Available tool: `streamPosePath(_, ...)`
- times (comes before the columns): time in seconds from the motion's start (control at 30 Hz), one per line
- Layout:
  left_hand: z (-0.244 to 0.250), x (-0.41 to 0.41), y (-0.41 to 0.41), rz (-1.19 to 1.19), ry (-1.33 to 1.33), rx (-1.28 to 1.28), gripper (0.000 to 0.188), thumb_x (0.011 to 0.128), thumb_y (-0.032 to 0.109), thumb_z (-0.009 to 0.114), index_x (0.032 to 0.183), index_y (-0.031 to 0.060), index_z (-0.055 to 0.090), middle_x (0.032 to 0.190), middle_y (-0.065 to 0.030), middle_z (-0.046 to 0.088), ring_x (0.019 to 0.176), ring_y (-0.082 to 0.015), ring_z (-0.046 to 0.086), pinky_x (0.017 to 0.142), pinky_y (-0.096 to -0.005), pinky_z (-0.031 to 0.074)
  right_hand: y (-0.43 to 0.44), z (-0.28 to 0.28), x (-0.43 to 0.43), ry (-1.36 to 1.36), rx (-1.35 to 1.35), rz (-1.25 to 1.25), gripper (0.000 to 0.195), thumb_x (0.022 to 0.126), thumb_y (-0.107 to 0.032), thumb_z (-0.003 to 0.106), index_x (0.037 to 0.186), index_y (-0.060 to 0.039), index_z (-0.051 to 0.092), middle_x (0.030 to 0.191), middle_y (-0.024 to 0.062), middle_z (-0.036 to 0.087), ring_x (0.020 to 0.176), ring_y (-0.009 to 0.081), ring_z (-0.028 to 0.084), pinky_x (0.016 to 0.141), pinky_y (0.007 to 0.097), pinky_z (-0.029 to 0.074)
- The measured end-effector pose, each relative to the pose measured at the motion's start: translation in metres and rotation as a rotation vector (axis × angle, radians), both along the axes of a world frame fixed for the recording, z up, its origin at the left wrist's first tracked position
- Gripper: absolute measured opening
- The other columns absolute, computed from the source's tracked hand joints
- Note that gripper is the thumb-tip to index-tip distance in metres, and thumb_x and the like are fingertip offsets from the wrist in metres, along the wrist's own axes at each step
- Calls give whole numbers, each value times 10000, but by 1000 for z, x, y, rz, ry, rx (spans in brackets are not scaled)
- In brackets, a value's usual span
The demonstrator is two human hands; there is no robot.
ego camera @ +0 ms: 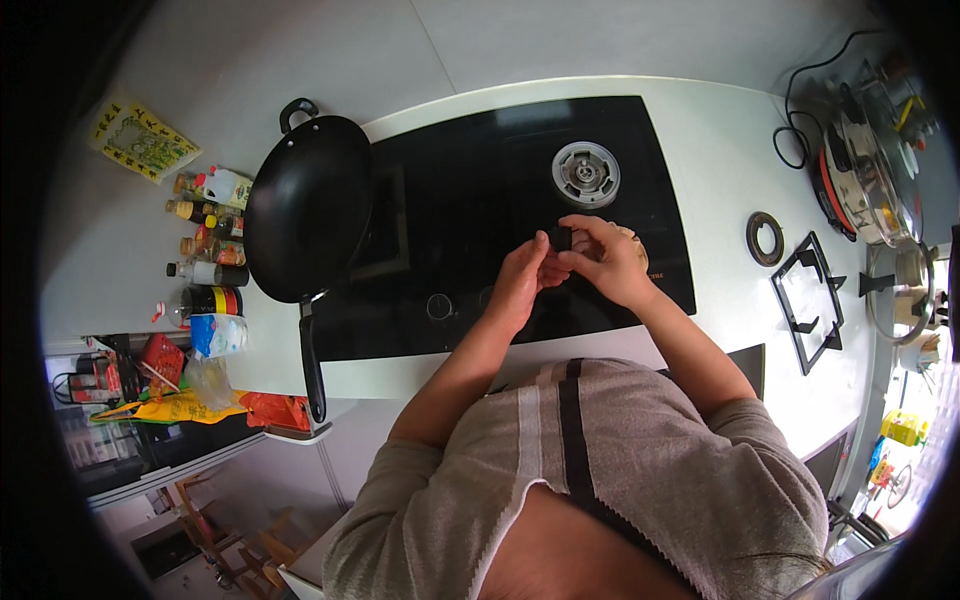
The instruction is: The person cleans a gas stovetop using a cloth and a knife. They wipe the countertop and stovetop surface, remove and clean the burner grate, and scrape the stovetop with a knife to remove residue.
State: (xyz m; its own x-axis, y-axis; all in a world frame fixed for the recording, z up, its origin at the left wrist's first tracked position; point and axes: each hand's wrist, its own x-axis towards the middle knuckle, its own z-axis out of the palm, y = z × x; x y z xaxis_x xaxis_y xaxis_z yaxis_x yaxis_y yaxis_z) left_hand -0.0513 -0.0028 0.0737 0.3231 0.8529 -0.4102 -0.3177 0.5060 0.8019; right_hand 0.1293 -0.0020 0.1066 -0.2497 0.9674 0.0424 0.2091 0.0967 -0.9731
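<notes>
Both hands meet over the right side of a black glass gas cooktop (465, 187). A small black piece (560, 238), possibly a stove knob, is held between them. My right hand (611, 262) grips it with thumb and fingers. Against its other side rests the thumb of my left hand (523, 274), with the fingers curled below. Behind my right hand, a round tan burner part (634, 244) is partly hidden. Farther back sits a bare metal burner base (586, 174) without a grate. A round control (439, 306) shows at the cooktop's front, left of my forearm.
A black wok (311, 210) covers the cooktop's left end, its handle (313, 367) overhanging the counter's front edge. Several sauce bottles (217, 251) line the far left. On the right counter lie a dark ring (765, 238) and a black pan support (808, 304), near a glass-lidded pot (862, 176).
</notes>
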Motion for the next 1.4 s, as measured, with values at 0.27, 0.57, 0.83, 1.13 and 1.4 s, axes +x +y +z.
streamPosePath(0.27,2,2,0,-28,46,116,253,1026,303,539,986,67,625,873,-57,683,794,-120,649,755,-265,518,6,-15,6,722,-534,-99,391,934,-74,676,1287,38,550,1087,103,645,978,165,654,859,263,534)
streamPosePath(0.57,-7,-5,-5,36,127,85,253,1019,293,551,979,54,623,861,-61,678,778,-121,640,751,-263,511,88,-33,48,-86,-9,-289,398,806,-125,798,1161,-4,666,783,-18,573,721,76,533,669,245,471)
streamPosePath(0.83,-8,-16,-6,93,125,108,253,1021,291,547,982,55,626,858,-59,677,777,-121,636,754,-263,510,158,-47,70,-422,-139,-78,469,719,-181,833,1132,-11,689,861,58,669,776,155,637,717,293,511)
streamPosePath(1.13,-11,-24,-14,151,107,92,267,1027,298,536,973,50,622,857,-63,680,784,-122,640,766,-268,512,194,-39,65,-423,-330,103,401,705,-123,830,1058,23,710,867,79,713,680,132,657,629,252,533)
streamPosePath(1.4,-12,-27,-11,155,137,110,274,1025,296,538,973,41,626,853,-73,686,780,-133,654,756,-269,521,199,-25,46,-655,-332,177,391,756,-89,809,1109,22,683,912,67,700,768,135,650,662,253,535)
